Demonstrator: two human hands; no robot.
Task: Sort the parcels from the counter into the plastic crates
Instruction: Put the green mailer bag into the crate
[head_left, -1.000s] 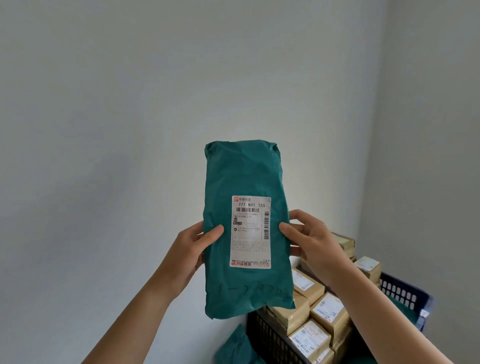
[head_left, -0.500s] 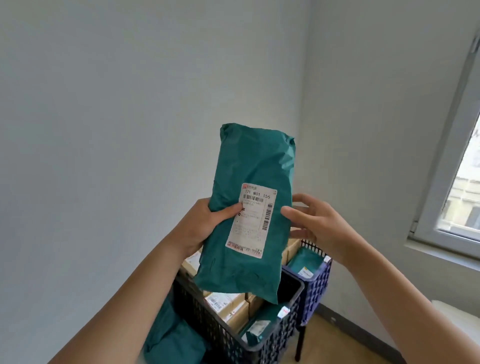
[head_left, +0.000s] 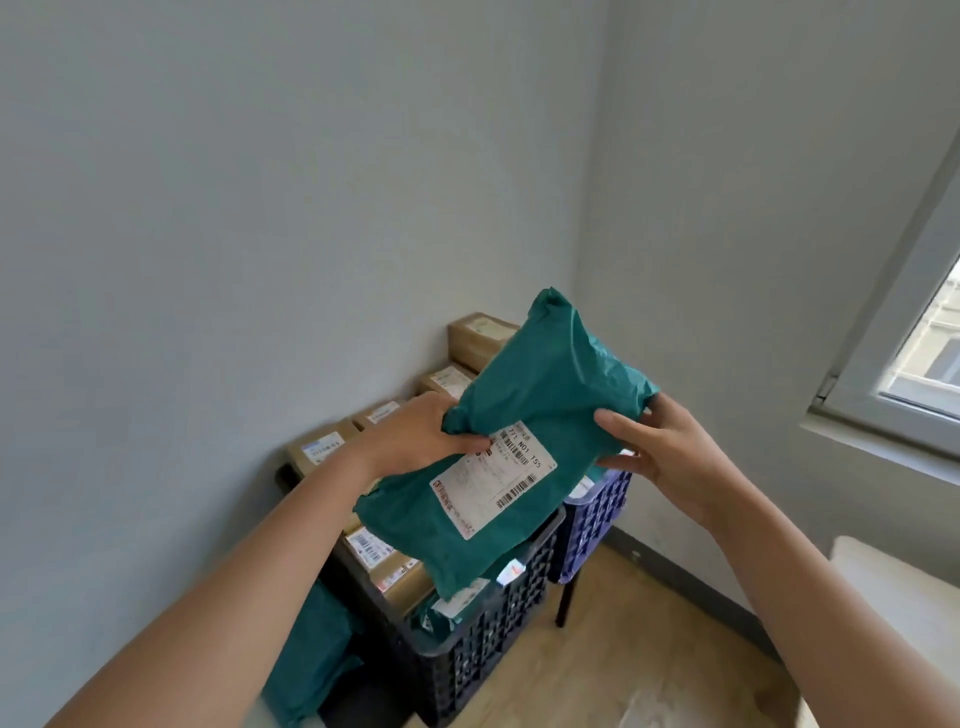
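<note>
Tilted from upright half a second ago, the green parcel (head_left: 524, 415) now slants with its white label (head_left: 493, 486) facing up. It is held in the air above the black crate (head_left: 483, 639). The left hand (head_left: 415, 441) grips its left edge, fingers curled round it. The right hand (head_left: 670, 457) holds the right edge between thumb and fingers. More green parcels (head_left: 311, 644) lie beside the black crate. A blue crate (head_left: 597, 525) stands just behind it. Cardboard boxes (head_left: 322, 447) are stacked along the wall.
</note>
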